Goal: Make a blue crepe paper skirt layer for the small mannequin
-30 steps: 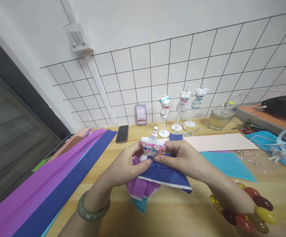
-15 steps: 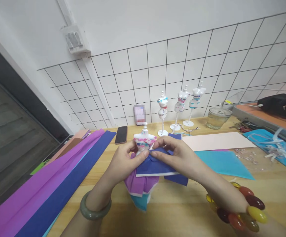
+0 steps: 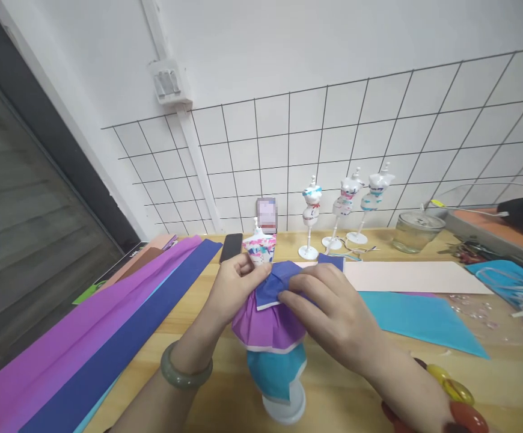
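Note:
A small white dress form [image 3: 260,243] with pink and blue patches on its chest leans between my hands, its round white base [image 3: 285,406] toward me. It wears a purple crepe paper skirt [image 3: 268,328] over a turquoise paper layer [image 3: 276,373]. My left hand [image 3: 238,282] is closed around the form's waist, with the thumb pressing the top edge of a dark blue paper piece [image 3: 274,285]. This white-edged piece lies over the purple skirt. The fingers of my right hand [image 3: 327,304] pinch the blue paper on its right side.
Three similar dress forms [image 3: 311,210] stand at the back by a glass of liquid [image 3: 417,231]. A dark phone [image 3: 231,246] lies behind my left hand. Long purple strips [image 3: 121,325] and blue strips [image 3: 139,325] run along the left. Turquoise paper [image 3: 424,319] and pale pink paper [image 3: 415,276] lie right.
My right hand has moved down from the form's waist along the blue paper. The dress form has tilted, bringing its white base and more turquoise paper into view. The camera view has shifted.

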